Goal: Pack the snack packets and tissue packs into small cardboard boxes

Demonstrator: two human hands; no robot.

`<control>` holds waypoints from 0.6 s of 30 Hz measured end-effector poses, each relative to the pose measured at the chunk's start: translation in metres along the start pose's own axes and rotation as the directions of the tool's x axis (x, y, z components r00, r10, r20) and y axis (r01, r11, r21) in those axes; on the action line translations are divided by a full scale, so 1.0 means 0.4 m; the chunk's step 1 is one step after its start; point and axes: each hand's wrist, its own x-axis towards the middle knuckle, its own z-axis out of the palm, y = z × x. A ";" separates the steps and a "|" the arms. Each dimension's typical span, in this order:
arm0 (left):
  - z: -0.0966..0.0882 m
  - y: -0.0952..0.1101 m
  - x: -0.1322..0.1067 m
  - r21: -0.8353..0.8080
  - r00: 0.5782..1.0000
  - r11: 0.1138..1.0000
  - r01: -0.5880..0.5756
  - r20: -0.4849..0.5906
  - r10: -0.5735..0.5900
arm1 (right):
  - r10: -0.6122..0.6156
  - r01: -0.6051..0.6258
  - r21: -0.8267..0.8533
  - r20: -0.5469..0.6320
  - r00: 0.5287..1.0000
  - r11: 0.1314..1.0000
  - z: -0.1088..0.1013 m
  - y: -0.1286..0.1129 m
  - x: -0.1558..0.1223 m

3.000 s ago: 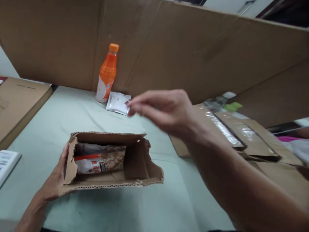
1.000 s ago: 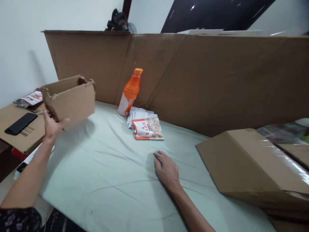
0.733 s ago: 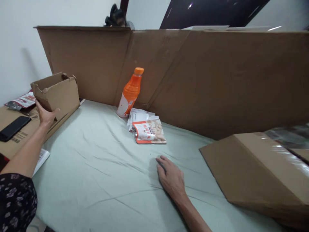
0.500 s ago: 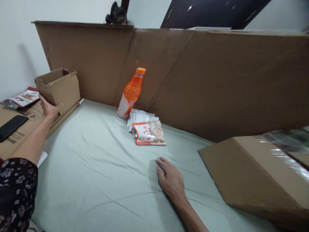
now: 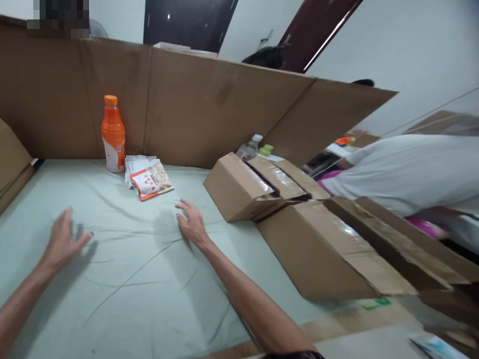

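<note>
My left hand (image 5: pixel 66 240) hovers over the pale green cloth (image 5: pixel 123 299) at the left, thumb and fingers apart, with nothing in it. Farther right, my right hand (image 5: pixel 191 223) is low over the cloth with its fingers spread, also holding nothing. The closest thing to it is an orange and white snack packet (image 5: pixel 152 180), lying just beyond the fingertips on top of some white packets (image 5: pixel 135 163). An orange drink bottle (image 5: pixel 113 134) with an orange cap stands upright beside them, in front of a cardboard wall.
The tall cardboard wall (image 5: pixel 183 104) runs along the back. Several cardboard boxes (image 5: pixel 314 249) line the right side, with a clear bottle (image 5: pixel 250 147) behind them. Another cardboard box (image 5: pixel 11 159) is cut off at the left edge. A person in white clothing (image 5: pixel 407 169) is at the right.
The view has swung right. My left hand has left the small cardboard box and is now over the cloth. My right hand remains spread near the packets.
</note>
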 end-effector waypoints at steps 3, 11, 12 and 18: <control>0.063 0.038 -0.078 0.074 0.975 0.997 -0.036 0.221 0.018 | 0.026 -0.029 -0.018 -0.148 0.989 0.999 -0.162 0.073 0.038; 0.046 0.120 -0.161 0.135 0.897 0.981 -0.137 0.437 0.065 | 0.407 -0.435 -0.195 -0.166 0.898 0.879 -0.430 0.242 0.167; 0.044 0.124 -0.164 0.134 0.893 0.981 -0.144 0.444 0.071 | 0.406 -0.426 -0.183 -0.134 0.904 0.886 -0.429 0.239 0.178; 0.039 0.155 -0.196 0.101 0.896 0.981 -0.167 0.430 0.108 | 0.253 -0.250 -0.071 0.038 0.967 0.966 -0.447 0.165 0.148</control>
